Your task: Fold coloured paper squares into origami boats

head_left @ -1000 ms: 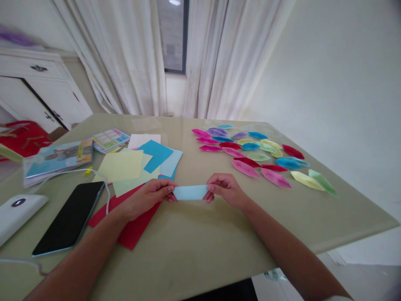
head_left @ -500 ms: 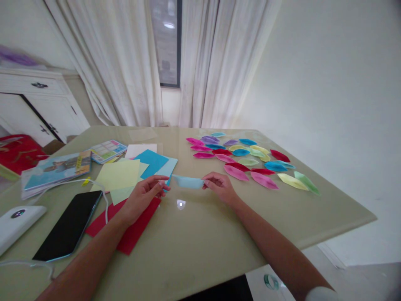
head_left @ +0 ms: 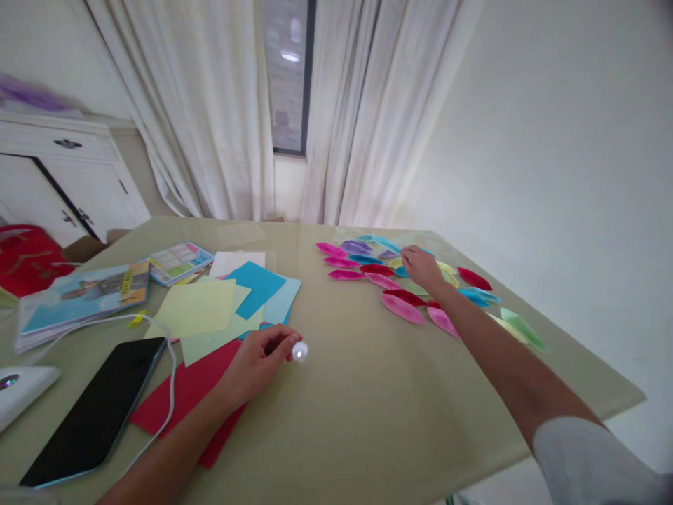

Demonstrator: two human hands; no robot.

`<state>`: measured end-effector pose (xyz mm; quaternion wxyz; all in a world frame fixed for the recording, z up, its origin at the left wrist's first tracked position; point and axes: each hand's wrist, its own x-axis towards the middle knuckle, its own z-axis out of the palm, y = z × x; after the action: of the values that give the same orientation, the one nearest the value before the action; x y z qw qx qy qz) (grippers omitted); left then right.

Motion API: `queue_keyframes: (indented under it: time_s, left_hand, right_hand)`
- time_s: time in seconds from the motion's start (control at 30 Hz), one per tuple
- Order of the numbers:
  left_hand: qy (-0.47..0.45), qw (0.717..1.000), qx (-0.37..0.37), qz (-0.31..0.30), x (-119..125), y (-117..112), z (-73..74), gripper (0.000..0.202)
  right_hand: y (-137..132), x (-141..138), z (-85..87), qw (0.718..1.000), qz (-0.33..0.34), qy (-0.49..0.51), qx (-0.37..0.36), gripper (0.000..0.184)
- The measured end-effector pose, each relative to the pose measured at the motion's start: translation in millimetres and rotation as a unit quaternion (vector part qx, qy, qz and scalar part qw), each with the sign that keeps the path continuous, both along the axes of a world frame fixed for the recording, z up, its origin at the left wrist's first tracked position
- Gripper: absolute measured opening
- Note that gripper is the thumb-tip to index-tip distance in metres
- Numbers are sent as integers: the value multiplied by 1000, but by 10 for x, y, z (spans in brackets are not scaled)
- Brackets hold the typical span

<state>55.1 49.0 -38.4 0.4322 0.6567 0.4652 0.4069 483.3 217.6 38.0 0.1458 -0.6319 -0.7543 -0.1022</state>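
My right hand [head_left: 420, 267] reaches far across the table into the group of folded paper boats [head_left: 402, 307] in pink, red, blue, yellow and green. Its fingers are bent down and closed over the boats, and what is under them is hidden. My left hand [head_left: 260, 359] rests on the table top at the edge of a red paper sheet [head_left: 181, 393], fingers curled in with nothing visible in them. A lamp's glint sits just off its fingertips. The light blue folded strip from before is not to be seen.
Loose sheets [head_left: 210, 308] in yellow, green and blue lie left of centre. A black phone [head_left: 97, 414] with a white cable [head_left: 162, 351], a white device [head_left: 18, 386] and booklets [head_left: 78, 294] fill the left side. The table edge [head_left: 604, 414] runs at the right.
My left hand let go of the light blue strip and dropped to the table. My right hand carried the strip away to the far right, into the group of boats.
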Motion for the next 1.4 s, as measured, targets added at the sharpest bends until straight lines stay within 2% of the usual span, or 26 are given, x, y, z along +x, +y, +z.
queue_keyframes:
  time_s: [0.1, 0.2, 0.43, 0.6, 0.73, 0.8, 0.93, 1.0, 1.07, 1.17, 1.3, 1.4]
  left_hand:
    - [13, 1000, -10, -10, 27, -37, 9, 41]
    - [22, 1000, -22, -4, 15, -66, 17, 41]
    - [35, 997, -64, 13, -6, -110, -14, 47]
    - [43, 995, -87, 9, 5, -134, 4, 50]
    - [44, 995, -89, 17, 2, -136, 23, 49]
    - [44, 995, -86, 23, -6, -129, 38, 47]
    - [22, 997, -46, 59, -50, -111, 111, 46]
    - [3, 996, -20, 87, -88, -104, 151, 45]
    - [-2, 993, 2, 119, -126, -92, 169, 46]
    - [21, 986, 37, 160, -145, -65, 134, 52]
    - [56, 982, 78, 165, -101, -34, 34, 59]
    - [94, 976, 108, 165, -103, -16, -19, 59]
  right_hand:
    - [388, 169, 90, 995, -28, -85, -47, 35]
    - [691, 281, 104, 986, -32, -145, -77, 36]
    - [1243, 389, -60, 973, -37, -200, -109, 36]
    - [1421, 429, -211, 971, -72, -200, -114, 37]
    - [1347, 468, -233, 974, -90, -183, -102, 36]
    - [1248, 475, -163, 978, -94, -170, -80, 36]
    - [931, 358, 104, 987, -72, -144, -5, 33]
    - [682, 185, 206, 990, -35, -132, 29, 27]
    - [339, -77, 217, 991, 23, -121, 51, 34]
    - [-338, -614, 47, 983, 140, -101, 65, 39]
    - [-1261, -1441, -343, 952, 289, -79, 67, 45]
    - [-1681, -1938, -620, 935, 343, -66, 68, 45]
